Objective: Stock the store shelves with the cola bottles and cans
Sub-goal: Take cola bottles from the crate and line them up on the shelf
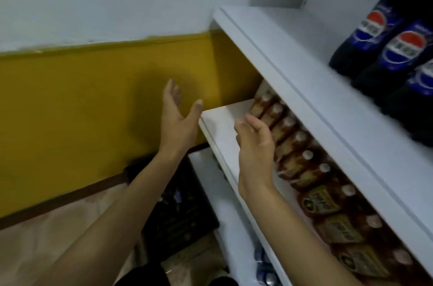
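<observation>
Large dark cola bottles (384,35) with blue labels stand at the right on the top white shelf (281,56). On the middle shelf (222,128) runs a row of brown drink bottles (290,145) with white caps. My left hand (180,121) hovers with straight fingers beside that shelf's left end and holds nothing. Over the shelf's front edge, my right hand (255,145) is held with loosely curved fingers just in front of the brown bottles, also empty. Blue cans (264,264) show on the lowest shelf.
A dark crate (178,208) sits on the floor below my left arm, against the yellow and white wall (93,88). The lowest shelf (210,173) juts out under the middle one. Tan floor lies at the lower left.
</observation>
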